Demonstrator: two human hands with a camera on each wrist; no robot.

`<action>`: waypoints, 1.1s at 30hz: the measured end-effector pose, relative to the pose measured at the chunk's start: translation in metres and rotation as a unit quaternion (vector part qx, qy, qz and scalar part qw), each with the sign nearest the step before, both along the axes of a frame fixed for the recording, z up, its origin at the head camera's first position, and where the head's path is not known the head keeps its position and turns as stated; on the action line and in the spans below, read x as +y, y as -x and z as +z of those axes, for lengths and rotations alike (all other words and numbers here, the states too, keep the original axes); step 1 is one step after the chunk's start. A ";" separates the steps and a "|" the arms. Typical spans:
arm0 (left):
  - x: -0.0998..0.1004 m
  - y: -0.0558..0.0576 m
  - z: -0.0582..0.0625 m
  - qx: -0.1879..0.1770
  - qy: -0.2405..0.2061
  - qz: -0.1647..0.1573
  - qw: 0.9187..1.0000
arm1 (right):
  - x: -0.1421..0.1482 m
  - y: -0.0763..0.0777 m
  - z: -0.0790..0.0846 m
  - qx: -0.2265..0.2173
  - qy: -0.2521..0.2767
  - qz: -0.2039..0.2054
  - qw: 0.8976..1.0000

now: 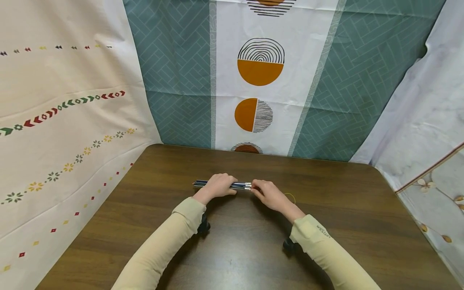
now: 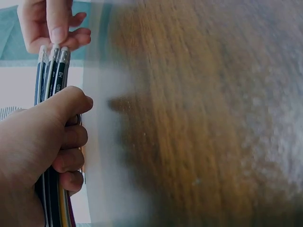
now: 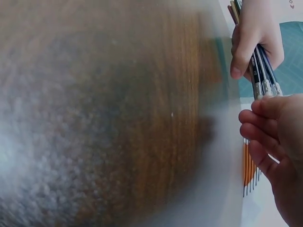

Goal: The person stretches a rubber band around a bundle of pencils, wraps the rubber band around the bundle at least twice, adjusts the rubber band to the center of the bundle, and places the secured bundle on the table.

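Note:
A bundle of dark pencils (image 1: 239,186) with white eraser ends lies sideways in front of me, just over the far half of the table. My left hand (image 1: 217,185) grips it round the middle, fingers wrapped about the shafts. In the left wrist view the pencils (image 2: 59,75) are grouped with their eraser ends at slightly uneven heights. My right hand (image 1: 267,194) is at those eraser ends. Seen from the right wrist, the thumb and fingertips of the right hand (image 3: 274,127) touch the ends, while the other fingers are loosely bent.
A thin yellow rubber band (image 1: 291,196) lies on the brown wooden table (image 1: 232,249), beside my right wrist. A patterned curtain (image 1: 181,80) hangs behind the table's far edge, with pale cloths at the left (image 1: 72,121) and right (image 1: 427,121).

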State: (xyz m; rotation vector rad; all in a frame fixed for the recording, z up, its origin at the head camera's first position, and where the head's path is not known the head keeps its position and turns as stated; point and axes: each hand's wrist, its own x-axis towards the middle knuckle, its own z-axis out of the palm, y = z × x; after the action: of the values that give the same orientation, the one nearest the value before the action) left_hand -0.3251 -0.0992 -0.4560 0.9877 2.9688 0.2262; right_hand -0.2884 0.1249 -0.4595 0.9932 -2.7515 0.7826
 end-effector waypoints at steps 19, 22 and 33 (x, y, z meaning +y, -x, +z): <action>0.007 -0.004 0.002 0.011 0.016 -0.003 1.000 | -0.011 0.003 -0.007 -0.243 0.241 -0.068 0.937; 0.008 -0.004 0.002 0.016 0.019 -0.004 1.000 | -0.013 0.003 -0.008 -0.249 0.259 -0.052 0.932; 0.007 -0.005 0.002 0.006 0.002 0.003 1.000 | -0.009 0.003 -0.004 -0.234 0.218 -0.109 0.941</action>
State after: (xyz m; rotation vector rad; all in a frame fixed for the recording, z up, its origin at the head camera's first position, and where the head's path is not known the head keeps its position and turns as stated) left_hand -0.3202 -0.0921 -0.4535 0.9826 2.9819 0.2137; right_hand -0.2914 0.1160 -0.4638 0.4457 -2.7663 1.6692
